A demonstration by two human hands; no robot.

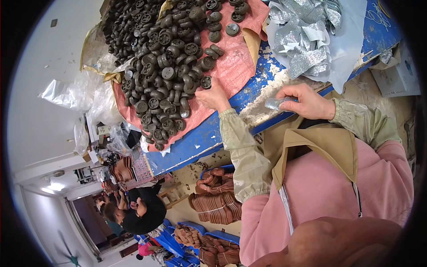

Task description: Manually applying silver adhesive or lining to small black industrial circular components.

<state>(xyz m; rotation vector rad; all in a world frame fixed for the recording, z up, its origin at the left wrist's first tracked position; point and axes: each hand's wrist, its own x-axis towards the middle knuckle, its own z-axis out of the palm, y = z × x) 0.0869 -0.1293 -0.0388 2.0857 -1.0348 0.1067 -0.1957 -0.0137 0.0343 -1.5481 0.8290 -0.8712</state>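
Left hand: fingers curled against dark grey-brown round spoked wheel at near edge of heap; cannot tell whether grip has closed. Right hand: thumb and fingers pinching glittery silver flat strip, held above tabletop's near edge. Heap of similar dark wheels on pink woven sheet. Right of it, loose silver glitter pieces on white plastic sheet. Beneath: chipped blue tabletop. Beyond, lower left: brown stacked bundles, person in black.

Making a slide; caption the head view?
Left hand by dark wheels heaped on pink sheeting; right hand holds a silvery strip.
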